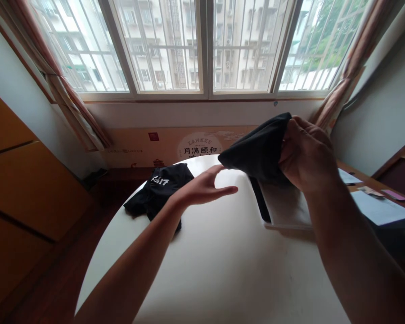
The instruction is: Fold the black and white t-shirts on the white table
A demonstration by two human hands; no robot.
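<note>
Black, smooth, limp fabric cloth [256, 150] hangs right of centre in the frame, above the round, glossy white table [219, 270] that fills the bottom. Under the cloth, a flat, silvery-grey rectangular object [286, 209] with a dark left edge lies on the table, partly hidden from us. Our right hand [308, 150], at the right, is closed in a pinch on the cloth's upper corner; that high grip is probably why it drapes in a pointed fold. Our left hand [200, 186], near the middle, is open with its thumb spread, perhaps to steady the cloth's lower left corner, though we cannot tell whether they touch. Left of centre, a crumpled black fabric garment [164, 189] with white lettering lies near the table's edge, which seems to leave our hands room. Beyond, a pale-framed, barred window [205, 49] spans the top, backlighting everything.
</note>
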